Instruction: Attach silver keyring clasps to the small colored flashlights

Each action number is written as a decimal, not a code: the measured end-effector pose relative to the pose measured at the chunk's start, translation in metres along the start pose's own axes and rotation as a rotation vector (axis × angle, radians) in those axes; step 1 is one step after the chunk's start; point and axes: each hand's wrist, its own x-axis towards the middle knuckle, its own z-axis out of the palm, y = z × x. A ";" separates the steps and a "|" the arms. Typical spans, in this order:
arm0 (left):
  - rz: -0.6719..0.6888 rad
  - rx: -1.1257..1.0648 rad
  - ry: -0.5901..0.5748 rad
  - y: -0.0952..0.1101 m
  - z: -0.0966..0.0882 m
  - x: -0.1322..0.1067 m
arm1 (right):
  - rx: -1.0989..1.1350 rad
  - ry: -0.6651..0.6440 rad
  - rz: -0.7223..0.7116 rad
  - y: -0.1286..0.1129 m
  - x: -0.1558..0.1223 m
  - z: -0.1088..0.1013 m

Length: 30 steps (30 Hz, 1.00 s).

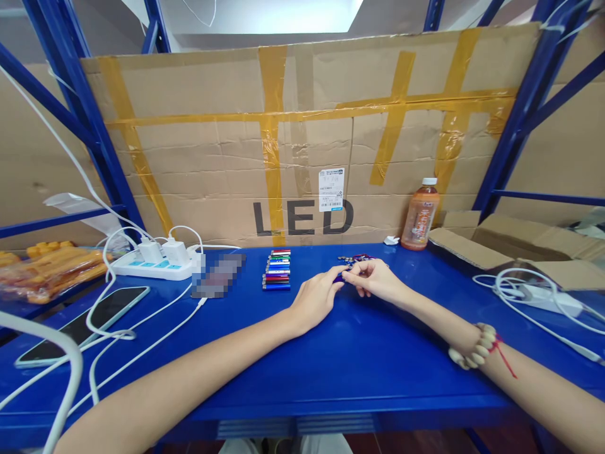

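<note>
My left hand and my right hand meet over the blue shelf top, fingers pinched together on a small dark blue cylinder held between them. Just behind the hands lies a little cluster of small metal parts. To the left of my hands a neat row of several small coloured cylinders lies side by side. A bead bracelet with a red string is on my right wrist.
A white power strip with chargers and white cables sits at left, beside a phone and a bag of orange snacks. An orange drink bottle stands before taped cardboard marked LED. An open carton and another cable lie right.
</note>
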 end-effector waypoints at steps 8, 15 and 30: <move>-0.017 -0.013 0.005 -0.001 -0.001 0.000 | -0.016 -0.009 -0.040 -0.001 0.000 0.000; -0.037 -0.108 0.015 -0.001 -0.002 0.002 | -0.082 -0.030 -0.200 0.002 0.002 -0.011; 0.025 -0.190 -0.029 -0.002 -0.003 0.004 | 0.093 -0.098 -0.361 0.008 0.005 -0.019</move>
